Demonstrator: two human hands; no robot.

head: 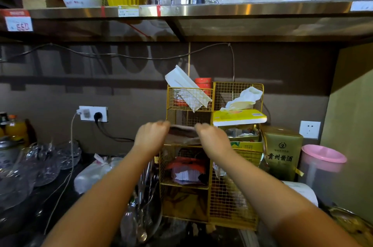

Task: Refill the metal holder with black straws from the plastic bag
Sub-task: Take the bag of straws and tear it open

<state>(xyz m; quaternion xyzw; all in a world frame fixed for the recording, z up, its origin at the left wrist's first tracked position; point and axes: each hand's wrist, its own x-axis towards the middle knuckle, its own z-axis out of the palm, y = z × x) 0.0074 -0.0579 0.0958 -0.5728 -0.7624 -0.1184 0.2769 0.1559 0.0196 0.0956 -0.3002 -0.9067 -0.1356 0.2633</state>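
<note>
Both my hands reach into the middle-left compartment of a gold wire rack [238,196] on the counter. My left hand [151,135] and my right hand [212,135] each pinch one end of a brownish, translucent plastic bag [182,134] and hold it stretched between them at the compartment's mouth. The bag is blurred and I cannot make out what is inside it. No black straws show clearly. Metal spoons stand in a glass container [141,216] at the rack's lower left; no metal straw holder is identifiable.
The rack also holds white wrapped packs [187,91], a red tin [203,83], a yellow tissue box [240,117] and red-white items [187,170]. Cut-glass bowls [44,164] crowd the left counter. A green box [282,153] and a pink-lidded jug [321,166] stand right. A steel shelf [201,10] hangs overhead.
</note>
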